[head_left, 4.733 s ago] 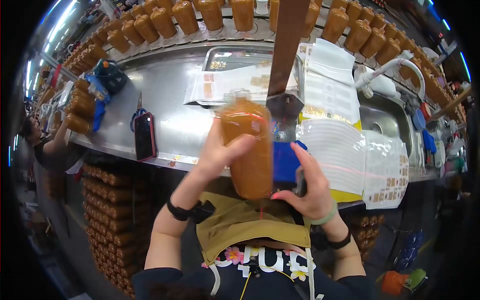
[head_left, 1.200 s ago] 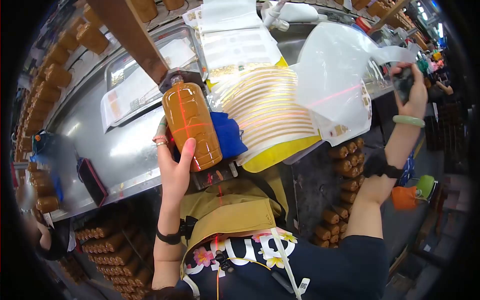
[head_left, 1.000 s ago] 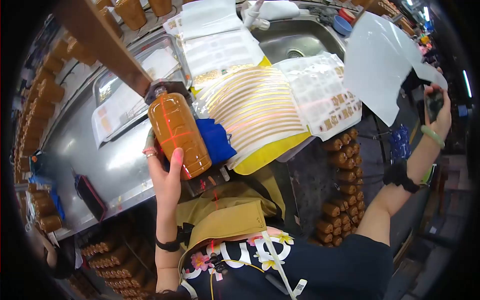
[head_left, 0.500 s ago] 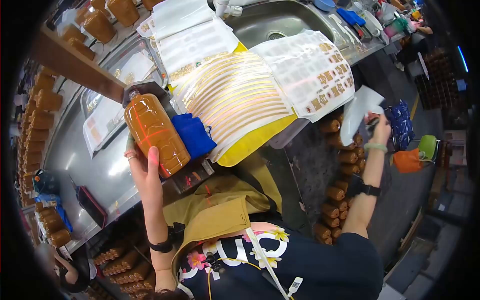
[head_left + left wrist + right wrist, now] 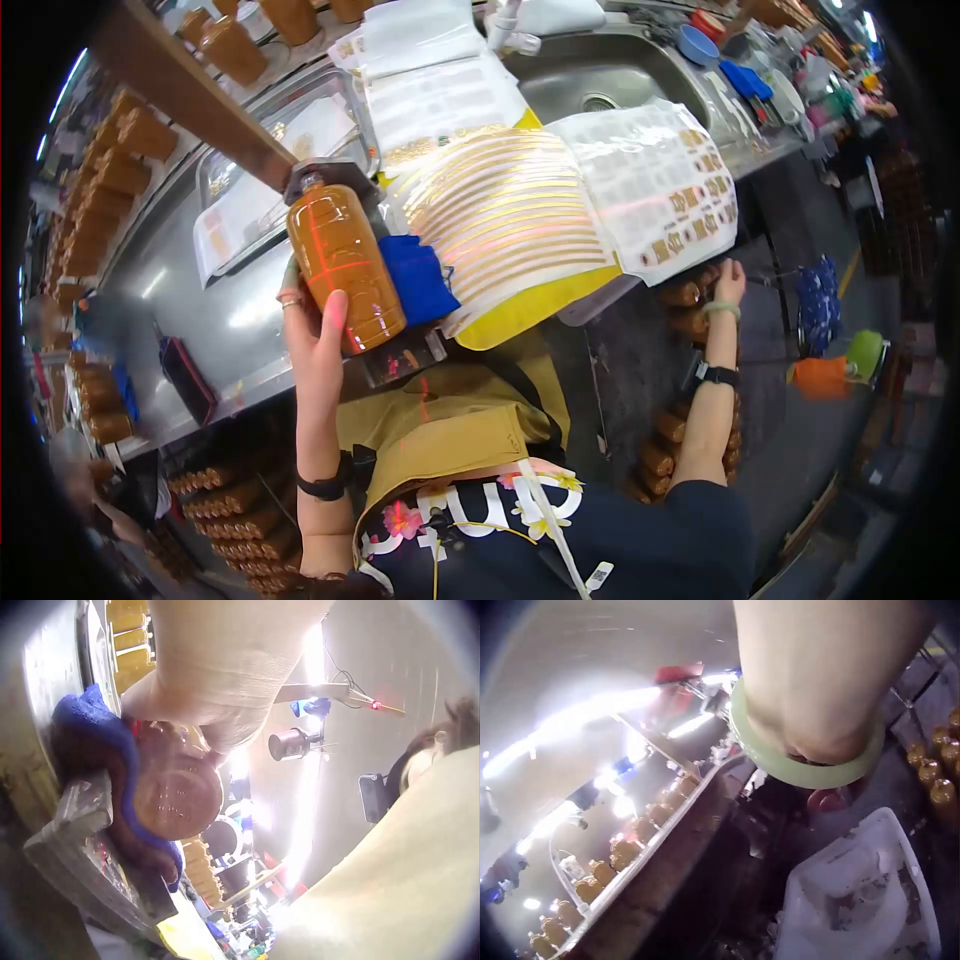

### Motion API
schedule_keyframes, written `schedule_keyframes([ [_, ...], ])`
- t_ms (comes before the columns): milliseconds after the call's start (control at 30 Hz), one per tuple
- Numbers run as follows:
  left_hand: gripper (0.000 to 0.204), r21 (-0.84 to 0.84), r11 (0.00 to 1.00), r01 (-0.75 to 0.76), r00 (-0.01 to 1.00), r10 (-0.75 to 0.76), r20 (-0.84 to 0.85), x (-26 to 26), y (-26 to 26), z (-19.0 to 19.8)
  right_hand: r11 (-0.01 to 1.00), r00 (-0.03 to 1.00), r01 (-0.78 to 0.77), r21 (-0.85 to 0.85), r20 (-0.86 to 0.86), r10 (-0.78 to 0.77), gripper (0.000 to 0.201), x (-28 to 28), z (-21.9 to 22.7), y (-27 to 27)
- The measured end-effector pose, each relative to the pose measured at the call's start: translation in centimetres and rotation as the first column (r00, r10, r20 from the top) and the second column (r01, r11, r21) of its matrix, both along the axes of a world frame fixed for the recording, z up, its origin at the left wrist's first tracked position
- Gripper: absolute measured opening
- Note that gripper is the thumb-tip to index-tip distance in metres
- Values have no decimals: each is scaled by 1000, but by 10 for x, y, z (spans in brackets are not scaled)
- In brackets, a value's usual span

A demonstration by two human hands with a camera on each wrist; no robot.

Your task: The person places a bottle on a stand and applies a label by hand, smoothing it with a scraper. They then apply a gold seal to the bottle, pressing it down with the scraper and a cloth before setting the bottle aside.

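Observation:
My left hand (image 5: 318, 340) grips an amber, glossy bottle (image 5: 340, 265), thumb on its near side and fingers hidden behind. The bottle lies tilted, its neck at a dark bracket (image 5: 318, 178), beside a blue cloth (image 5: 415, 278). In the left wrist view the bottle's round base (image 5: 180, 799) faces the camera. My right hand (image 5: 730, 283) is lowered just beyond the table's right edge, near a sheet of small gold decals (image 5: 655, 190). A white plastic bin (image 5: 799, 900) shows under it in the right wrist view. I cannot tell whether the right fingers hold anything.
Gold-striped decal sheets (image 5: 505, 210) lie on a yellow board (image 5: 530, 308). Behind them is a steel sink (image 5: 640, 75). A wooden beam (image 5: 190, 95) slants down to the bracket. A phone (image 5: 187, 380) lies at left. Stacked bottles (image 5: 655, 460) stand below the table.
My right hand has swung out to the right with a white film sheet, then down and back towards the table edge; the film is out of the head view. The bottle was set against the bracket.

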State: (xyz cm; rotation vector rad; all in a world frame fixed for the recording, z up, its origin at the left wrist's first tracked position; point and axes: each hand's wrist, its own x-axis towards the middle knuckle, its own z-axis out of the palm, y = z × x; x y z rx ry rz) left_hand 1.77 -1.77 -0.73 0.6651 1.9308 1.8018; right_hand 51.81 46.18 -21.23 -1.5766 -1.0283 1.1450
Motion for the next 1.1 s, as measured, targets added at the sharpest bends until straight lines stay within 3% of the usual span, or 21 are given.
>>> schedule_keyframes([
  [33,65,-3,1000,5,1000,-5,15,0,0,2,980,949,27,199,302,-87,52,-23,42,-15],
  [67,65,-5,1000,13,999,-13,32,1,0,3,818,831,-133,559,513,-215,43,-24,48,-5],
  [100,66,2,1000,1,999,-1,49,1,0,3,832,905,-77,549,388,-173,33,-75,104,-31],
  [167,66,5,1000,-13,999,13,48,2,1,4,772,922,-300,561,379,82,27,-149,171,-63],
  [200,66,15,1000,-5,999,4,51,2,2,4,791,895,-413,451,360,263,25,-180,191,-76],
  [267,67,32,999,9,1000,-10,13,0,1,2,537,684,-729,425,481,548,22,-253,225,-111],
  [300,67,40,999,9,1000,-10,19,0,1,2,494,574,-819,293,422,701,20,-286,233,-126],
  [333,68,48,999,7,1000,-8,25,1,1,3,382,466,-884,269,446,764,18,-318,240,-142],
  [433,79,75,996,38,999,-40,36,2,-4,2,106,176,-983,150,612,771,21,-398,237,-163],
  [500,108,65,996,56,998,-55,-8,5,-12,-5,1,130,-983,182,698,705,24,-444,205,-156],
  [567,129,-71,996,53,979,-65,-191,12,-21,-2,-37,84,-989,141,763,641,24,-476,179,-148],
  [633,127,-163,987,8,957,-55,-285,16,-29,-11,-69,42,-993,98,821,570,25,-495,179,-149],
  [667,126,-250,968,-37,925,-62,-376,18,-32,-15,-47,-99,-995,-89,773,627,27,-501,182,-147],
  [700,114,-227,970,-85,921,-10,-389,20,-31,-17,-39,-226,-961,-274,697,681,28,-507,186,-147],
  [800,100,-228,969,-94,954,22,-300,16,-30,-25,-34,-208,-969,-245,735,645,27,-513,179,-139],
  [867,91,-220,969,-115,942,36,-335,18,-28,-22,-67,-204,-976,-209,752,627,26,-511,178,-138],
  [933,92,-218,969,-119,922,27,-385,20,-30,-23,60,97,-995,76,798,594,22,-505,181,-146],
  [1033,92,-158,979,-129,897,48,-439,22,-29,-12,127,249,-967,220,722,645,18,-474,218,-172],
  [1100,93,-118,980,-157,862,78,-501,24,-29,-5,91,300,-942,323,687,662,18,-446,235,-186],
])
